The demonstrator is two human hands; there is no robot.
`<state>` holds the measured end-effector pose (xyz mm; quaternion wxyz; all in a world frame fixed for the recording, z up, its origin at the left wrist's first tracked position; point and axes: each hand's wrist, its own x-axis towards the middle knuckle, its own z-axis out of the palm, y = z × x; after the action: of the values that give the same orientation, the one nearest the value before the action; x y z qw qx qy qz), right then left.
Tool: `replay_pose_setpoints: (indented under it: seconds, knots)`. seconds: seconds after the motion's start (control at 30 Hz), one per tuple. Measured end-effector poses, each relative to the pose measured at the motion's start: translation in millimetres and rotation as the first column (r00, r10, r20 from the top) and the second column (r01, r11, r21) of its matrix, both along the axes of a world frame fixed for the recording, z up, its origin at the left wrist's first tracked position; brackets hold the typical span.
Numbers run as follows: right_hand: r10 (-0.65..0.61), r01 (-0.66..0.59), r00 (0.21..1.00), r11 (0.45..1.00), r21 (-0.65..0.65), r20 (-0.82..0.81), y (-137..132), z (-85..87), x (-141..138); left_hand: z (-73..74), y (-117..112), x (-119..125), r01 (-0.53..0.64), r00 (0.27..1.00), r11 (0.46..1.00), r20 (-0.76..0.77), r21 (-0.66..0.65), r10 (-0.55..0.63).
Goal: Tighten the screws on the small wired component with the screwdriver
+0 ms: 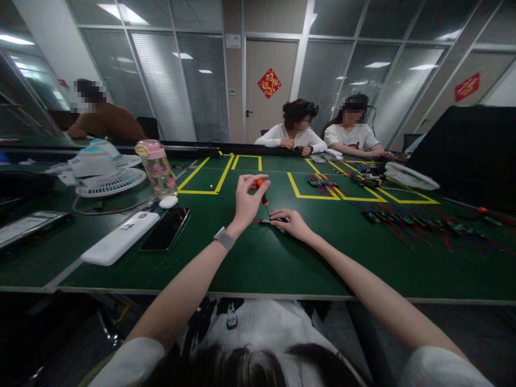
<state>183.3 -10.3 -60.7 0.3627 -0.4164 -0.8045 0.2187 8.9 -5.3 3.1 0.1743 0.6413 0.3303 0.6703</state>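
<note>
My left hand (pixel 246 200) is raised over the green table (pixel 258 258), fingers pinched round the top of a small orange-and-black screwdriver (pixel 262 192) held upright with its tip down. My right hand (pixel 291 221) lies on the table just to the right, fingers pressed on a small dark part with red wires (pixel 269 221) under the screwdriver tip. A watch sits on my left wrist.
A black phone (pixel 166 229), a white power bank (pixel 120 238) and a white mouse (pixel 168 202) lie at left, near a pink-lidded bottle (pixel 157 167) and white fans (pixel 105 171). Wired parts (pixel 407 221) spread at right. Three other people sit at the far side.
</note>
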Motion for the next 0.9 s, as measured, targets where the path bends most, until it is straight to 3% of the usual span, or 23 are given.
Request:
replay_pose_setpoints:
  seconds: [0.2,0.5,0.9]
  knots:
    - [0.002,-0.002,1.000,1.000,-0.001,-0.008,1.1,-2.2,0.8,1.2,-1.9,0.0,0.018,0.998,1.000,-0.065,0.004,-0.017]
    - [0.001,-0.001,1.000,1.000,0.002,-0.009,1.4,-2.4,0.8,-3.1,-1.5,4.1,0.194,0.977,0.974,-0.065,-0.117,-0.203]
    - [0.001,-0.001,1.000,1.000,0.001,-0.008,1.3,-2.3,1.0,-4.4,0.9,0.0,0.100,0.992,0.994,-0.077,-0.039,-0.103]
